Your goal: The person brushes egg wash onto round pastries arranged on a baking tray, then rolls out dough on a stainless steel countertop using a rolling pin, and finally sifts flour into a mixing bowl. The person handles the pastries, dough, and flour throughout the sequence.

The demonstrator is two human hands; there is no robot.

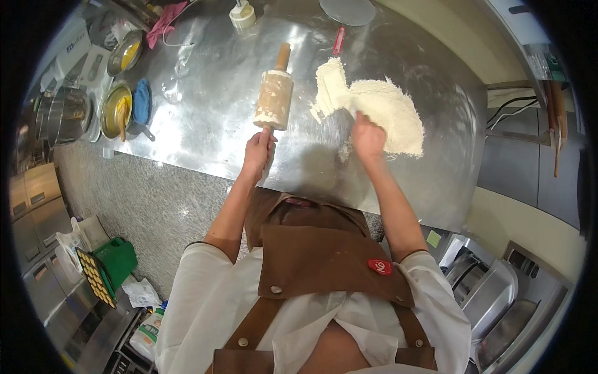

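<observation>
A thick wooden rolling pin [274, 99], dusted with flour, points away from me on the steel worktable [210, 107]. My left hand [257, 152] is closed around its near handle, thumb on top. To the right, a broad heap of pale flour [392, 117] is spread on the metal, joined to a smaller patch of flour [331, 86] on its left. My right hand [369, 138] is at the near left edge of the heap, index finger reaching forward and the other fingers curled. Motion blurs that fingertip, and the inside of the hand is hidden.
Beyond the flour lies a round metal disc [348, 10] near a red-handled tool [339, 41]. At the left stand metal bowls with yellow contents [117, 111], one holding a spatula [123, 119], beside a blue cloth [141, 101]. A white device [242, 16] stands at the back.
</observation>
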